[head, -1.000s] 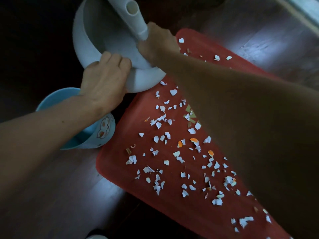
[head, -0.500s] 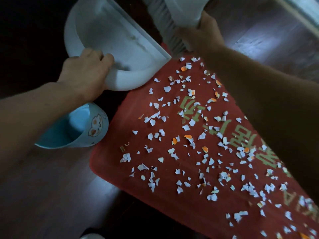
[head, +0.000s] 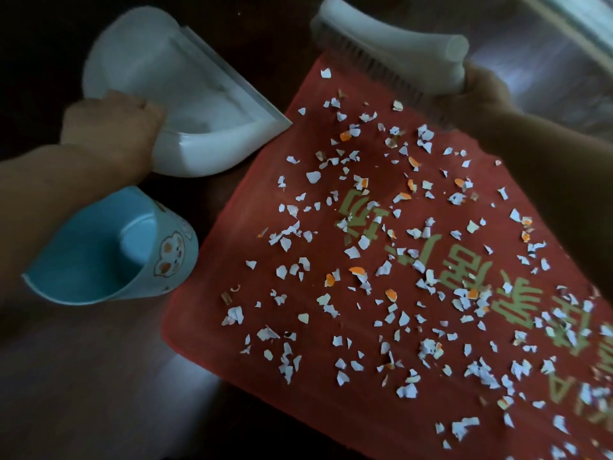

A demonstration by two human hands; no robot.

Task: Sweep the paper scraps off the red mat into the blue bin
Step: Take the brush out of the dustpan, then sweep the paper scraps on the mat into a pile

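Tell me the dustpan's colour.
The dustpan is plain white, clearest in the head view.

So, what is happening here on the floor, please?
A person is getting ready to sweep. The left hand grips the back of a white dustpan, whose lip is at the left edge of the red mat. The right hand holds a white brush by its handle, bristles at the mat's far end. Paper scraps lie all over the mat; none show in the dustpan or in the blue bin, which sits beside the mat.
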